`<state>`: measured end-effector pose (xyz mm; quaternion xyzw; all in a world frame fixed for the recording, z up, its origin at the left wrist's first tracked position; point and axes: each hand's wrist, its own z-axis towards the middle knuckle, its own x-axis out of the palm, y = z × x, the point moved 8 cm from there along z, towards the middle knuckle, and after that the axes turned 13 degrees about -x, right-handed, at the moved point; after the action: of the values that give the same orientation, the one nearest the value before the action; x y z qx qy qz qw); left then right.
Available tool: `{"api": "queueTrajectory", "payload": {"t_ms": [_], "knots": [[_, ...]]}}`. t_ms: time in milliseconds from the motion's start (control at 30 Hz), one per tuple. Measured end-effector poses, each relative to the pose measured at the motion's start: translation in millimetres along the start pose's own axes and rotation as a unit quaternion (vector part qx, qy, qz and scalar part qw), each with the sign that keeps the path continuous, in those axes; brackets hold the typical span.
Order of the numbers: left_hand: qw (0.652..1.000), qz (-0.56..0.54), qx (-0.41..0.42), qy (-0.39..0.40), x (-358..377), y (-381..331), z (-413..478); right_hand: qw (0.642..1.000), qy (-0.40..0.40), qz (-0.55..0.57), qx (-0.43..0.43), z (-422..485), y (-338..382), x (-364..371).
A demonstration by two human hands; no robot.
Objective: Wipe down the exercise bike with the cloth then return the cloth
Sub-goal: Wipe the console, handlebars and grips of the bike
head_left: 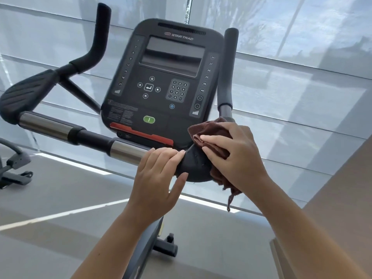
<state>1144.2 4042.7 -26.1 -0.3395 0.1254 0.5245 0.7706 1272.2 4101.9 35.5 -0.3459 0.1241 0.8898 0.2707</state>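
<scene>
Loosely bunched, the brown cloth (211,128) dangles frayed threads.

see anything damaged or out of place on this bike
Only the cloth: a frayed strand dangles from its lower edge, below the right hand. The console and handlebar look intact.

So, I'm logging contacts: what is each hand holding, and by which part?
The left hand grips the handlebar where its chrome section meets the black pad. The right hand presses the brown cloth, at its bunched middle, against that pad.
</scene>
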Motion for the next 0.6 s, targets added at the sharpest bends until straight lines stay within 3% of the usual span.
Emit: {"api": "queueTrajectory", "payload": {"t_ms": [133,267,500,600], "knots": [[1.000,-0.001,0.007,-0.002,0,1,0,0.996,0.045,0.047,-0.062,4,-8,-4],[1.000,-0.001,0.007,0.001,0,2,-1,0.996,0.078,0.045,-0.021,37,-35,-4],[1.000,-0.005,0.008,-0.005,-1,1,0,0.996,0.028,0.045,-0.074,-7,8,-2],[1.000,-0.009,0.011,-0.007,-3,2,0,0.992,0.055,0.056,-0.101,4,2,-5]]}}
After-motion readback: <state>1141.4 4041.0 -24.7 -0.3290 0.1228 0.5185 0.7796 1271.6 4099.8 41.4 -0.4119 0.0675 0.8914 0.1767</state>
